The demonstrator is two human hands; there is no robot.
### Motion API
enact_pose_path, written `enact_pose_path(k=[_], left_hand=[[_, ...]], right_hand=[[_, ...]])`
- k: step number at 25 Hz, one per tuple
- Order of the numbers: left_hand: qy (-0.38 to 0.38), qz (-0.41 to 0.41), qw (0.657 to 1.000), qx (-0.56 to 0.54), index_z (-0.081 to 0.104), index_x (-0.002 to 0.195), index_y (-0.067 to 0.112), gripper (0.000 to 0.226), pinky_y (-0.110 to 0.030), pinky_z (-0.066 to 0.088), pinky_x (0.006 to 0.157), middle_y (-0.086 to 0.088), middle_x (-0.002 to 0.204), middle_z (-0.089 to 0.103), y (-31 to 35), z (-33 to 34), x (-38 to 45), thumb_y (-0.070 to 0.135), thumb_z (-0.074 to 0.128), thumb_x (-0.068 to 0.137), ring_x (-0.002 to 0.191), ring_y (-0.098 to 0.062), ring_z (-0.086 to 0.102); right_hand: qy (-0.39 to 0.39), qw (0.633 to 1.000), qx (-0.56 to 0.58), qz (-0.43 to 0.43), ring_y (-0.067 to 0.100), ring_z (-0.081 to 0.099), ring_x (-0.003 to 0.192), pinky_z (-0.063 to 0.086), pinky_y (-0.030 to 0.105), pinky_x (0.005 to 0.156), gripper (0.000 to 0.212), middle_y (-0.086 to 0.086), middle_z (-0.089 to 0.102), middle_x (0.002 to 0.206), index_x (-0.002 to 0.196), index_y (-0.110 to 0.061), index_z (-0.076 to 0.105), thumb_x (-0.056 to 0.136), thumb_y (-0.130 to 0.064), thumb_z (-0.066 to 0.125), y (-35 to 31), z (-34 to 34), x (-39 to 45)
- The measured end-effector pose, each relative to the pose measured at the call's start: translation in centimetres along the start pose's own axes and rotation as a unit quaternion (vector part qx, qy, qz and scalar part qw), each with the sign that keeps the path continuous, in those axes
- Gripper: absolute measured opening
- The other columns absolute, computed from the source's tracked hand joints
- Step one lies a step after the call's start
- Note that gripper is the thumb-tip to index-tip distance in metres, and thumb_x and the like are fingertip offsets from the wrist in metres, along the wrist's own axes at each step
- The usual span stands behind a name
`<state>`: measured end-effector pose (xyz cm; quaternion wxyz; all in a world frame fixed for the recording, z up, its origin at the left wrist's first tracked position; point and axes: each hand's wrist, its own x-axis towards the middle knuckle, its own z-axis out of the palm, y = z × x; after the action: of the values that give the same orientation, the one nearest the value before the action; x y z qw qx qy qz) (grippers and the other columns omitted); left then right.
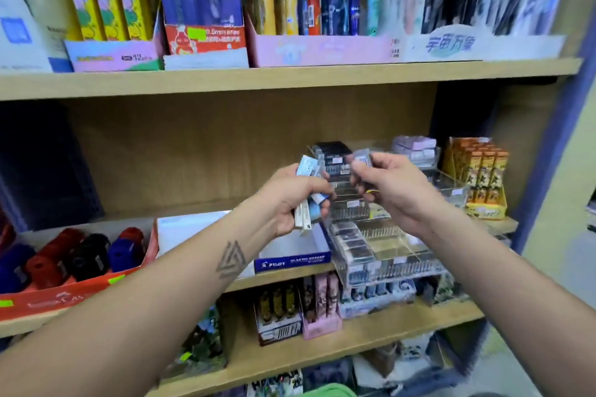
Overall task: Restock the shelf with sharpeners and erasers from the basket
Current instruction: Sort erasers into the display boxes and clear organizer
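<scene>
Stationery aisle, wooden shelf (290, 77) w/ pen boxes.
Left grip (292, 200) clamped on small packets (309, 190); right grip (392, 185) pinching one packet (362, 158) above clear tiered rack (387, 235).

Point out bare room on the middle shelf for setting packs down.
Free: the shelf board behind the red sharpener tray, left of the white Pilot box. Some clear organizer compartments on the right look empty. Crowded: the organizer's left column, the orange packs, and the middle, where left hand and right hand hold packs.
</scene>
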<state>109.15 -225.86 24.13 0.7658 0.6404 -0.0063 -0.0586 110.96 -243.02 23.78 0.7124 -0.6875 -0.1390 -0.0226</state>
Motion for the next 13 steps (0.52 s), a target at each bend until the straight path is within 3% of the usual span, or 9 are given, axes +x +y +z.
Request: enact_pose_path(k=[3,6,7,9,11,13], left_hand=[[-0.002,0.029,0.999,0.027,0.055,0.095,0.007,0.026,-0.025,0.049,0.045,-0.025,0.073,0.058,1.9,1.9,3.0,-0.016,0.058,0.083,0.046,-0.021,0.052],[0.005,0.049,0.996,0.07,0.053,0.097,0.005,0.027,-0.026,0.048,0.045,-0.023,0.069,0.055,3.6,3.3,6.0,-0.017,0.058,0.082,0.046,-0.021,0.051],[0.013,0.052,0.995,0.082,0.052,0.094,0.005,0.026,-0.026,0.048,0.044,-0.022,0.068,0.054,4.0,3.6,6.9,-0.017,0.058,0.082,0.047,-0.021,0.051],[0.034,0.05,0.993,0.1,0.051,0.089,0.006,0.023,-0.025,0.049,0.042,-0.019,0.064,0.052,4.6,4.0,8.8,-0.015,0.06,0.083,0.048,-0.021,0.051],[0.054,0.044,0.991,0.116,0.053,0.085,0.005,0.019,-0.026,0.05,0.042,-0.015,0.06,0.052,4.6,4.2,10.3,-0.011,0.063,0.084,0.044,-0.02,0.051],[0.068,0.04,0.989,0.125,0.055,0.081,0.005,0.017,-0.027,0.049,0.043,-0.013,0.058,0.053,4.3,4.2,11.5,-0.009,0.064,0.085,0.042,-0.019,0.051]], right_hand=[[0.023,0.986,0.118,0.117,0.013,0.051,0.066,0.046,0.02,0.056,0.011,0.008,0.056,0.081,0.09,-0.007,0.06,0.1,-0.01,0.054,-1.3,-3.6,2.8],[0.047,0.982,0.143,0.117,0.02,0.059,0.084,0.058,0.03,0.081,0.007,0.015,0.055,0.1,0.099,-0.002,0.058,0.099,-0.003,0.051,-2.1,-6.7,5.3],[0.055,0.989,0.093,0.101,0.022,0.062,0.09,0.057,0.035,0.089,0.008,0.016,0.057,0.104,0.101,0.0,0.059,0.097,-0.001,0.052,-2.1,-7.4,6.2],[0.089,0.985,-0.142,0.041,0.022,0.067,0.096,0.057,0.038,0.09,0.012,0.013,0.066,0.107,0.103,-0.001,0.065,0.092,-0.005,0.063,-1.7,-8.3,8.2],[0.123,0.92,-0.371,-0.027,0.018,0.068,0.086,0.056,0.032,0.079,0.019,0.003,0.071,0.094,0.099,-0.013,0.07,0.083,-0.017,0.077,-1.7,-8.7,9.8],[0.118,0.865,-0.482,-0.073,0.018,0.067,0.079,0.053,0.027,0.069,0.023,0.0,0.071,0.085,0.092,-0.017,0.072,0.074,-0.025,0.085,-2.0,-8.8,11.5]])
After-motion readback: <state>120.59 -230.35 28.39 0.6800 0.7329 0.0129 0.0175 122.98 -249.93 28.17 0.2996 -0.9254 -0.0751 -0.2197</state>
